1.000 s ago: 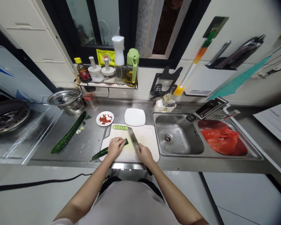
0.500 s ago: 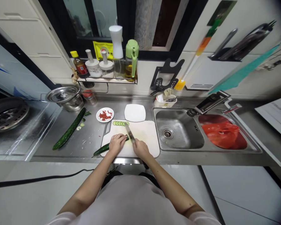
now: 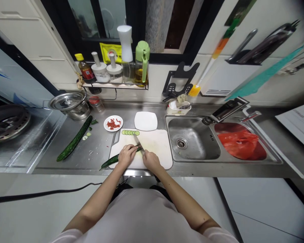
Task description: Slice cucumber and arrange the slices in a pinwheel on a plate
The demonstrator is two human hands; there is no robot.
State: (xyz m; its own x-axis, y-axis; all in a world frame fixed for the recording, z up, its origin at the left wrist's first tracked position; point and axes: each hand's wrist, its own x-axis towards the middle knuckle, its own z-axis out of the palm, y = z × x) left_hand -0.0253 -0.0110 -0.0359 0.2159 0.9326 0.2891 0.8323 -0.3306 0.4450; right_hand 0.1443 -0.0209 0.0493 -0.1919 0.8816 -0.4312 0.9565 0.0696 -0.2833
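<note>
My left hand point(image 3: 126, 156) is curled over a cucumber point(image 3: 109, 162) lying on the white cutting board point(image 3: 157, 144), its tail end sticking off the board's left edge. My right hand point(image 3: 151, 160) grips a knife point(image 3: 137, 141) whose blade stands right against the cucumber's cut end beside my left fingers. A row of several cucumber slices point(image 3: 130, 133) lies along the board's far edge.
A whole cucumber point(image 3: 75, 143) lies on the steel counter at left, near a lidded pot point(image 3: 69, 104). A small dish of red chili bits point(image 3: 113, 123) and a white plate point(image 3: 146, 120) sit behind the board. The sink point(image 3: 191, 143) is right, with a red bag point(image 3: 240, 144) in the further basin.
The knife swung left from the middle of the board to the cucumber's cut end. My left hand stayed on the cucumber. The camera tipped slightly.
</note>
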